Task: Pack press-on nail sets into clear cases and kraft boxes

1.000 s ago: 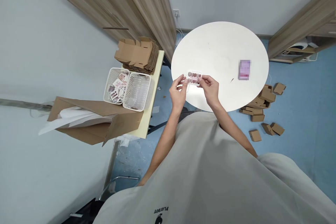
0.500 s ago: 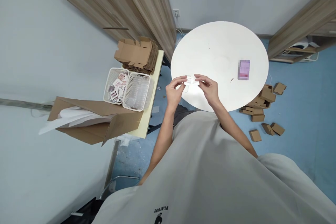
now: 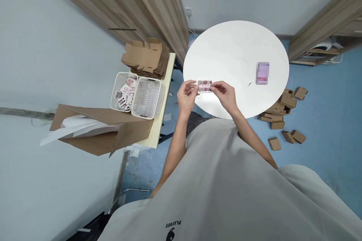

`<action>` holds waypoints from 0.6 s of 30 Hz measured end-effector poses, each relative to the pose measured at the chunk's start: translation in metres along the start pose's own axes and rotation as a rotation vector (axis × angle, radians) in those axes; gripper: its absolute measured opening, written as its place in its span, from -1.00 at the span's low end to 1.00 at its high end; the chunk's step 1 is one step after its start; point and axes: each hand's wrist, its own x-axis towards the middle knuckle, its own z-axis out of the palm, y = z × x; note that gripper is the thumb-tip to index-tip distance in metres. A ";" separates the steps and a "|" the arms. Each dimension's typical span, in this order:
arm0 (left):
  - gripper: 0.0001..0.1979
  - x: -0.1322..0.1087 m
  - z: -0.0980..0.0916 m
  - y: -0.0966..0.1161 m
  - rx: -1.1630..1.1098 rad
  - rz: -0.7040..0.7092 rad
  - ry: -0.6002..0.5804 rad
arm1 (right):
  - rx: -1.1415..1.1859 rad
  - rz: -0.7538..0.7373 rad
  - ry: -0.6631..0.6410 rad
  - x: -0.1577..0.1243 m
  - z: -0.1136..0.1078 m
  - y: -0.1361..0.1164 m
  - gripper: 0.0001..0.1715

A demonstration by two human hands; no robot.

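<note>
A small white card of press-on nails (image 3: 204,86), with two rows of pinkish-red ovals, is held between my hands over the near left edge of the round white table (image 3: 237,52). My left hand (image 3: 187,96) pinches its left end between thumb and fingers. On the right end, my right hand (image 3: 225,96) grips it the same way. The patterned face is turned up toward me. Something pale and clear shows just below the card by my left fingertips; I cannot make out what it is. A purple pack (image 3: 263,73), blurred, lies on the table's right side.
On a side table (image 3: 166,94) at left stand a white basket of printed cards (image 3: 124,92), a basket of clear plastic pieces (image 3: 146,98) and stacked flat cardboard boxes (image 3: 147,58). An open carton (image 3: 132,135) holds white sheets. Several small brown boxes (image 3: 287,101) lie on the floor at right.
The card has turned over or tilted: a plain white side showed before, and now the rows of nails face me. Both hands keep their hold in nearly the same place.
</note>
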 end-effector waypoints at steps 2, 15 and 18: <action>-0.48 0.000 -0.002 0.000 0.003 -0.009 0.003 | -0.019 0.000 -0.011 0.000 0.000 -0.001 -0.57; -0.43 0.001 -0.010 -0.006 -0.017 -0.134 -0.060 | 0.039 0.108 0.013 0.003 0.007 0.003 -0.35; -0.40 0.003 -0.009 -0.008 -0.011 -0.149 -0.025 | 0.029 0.137 -0.014 0.004 0.010 0.003 -0.28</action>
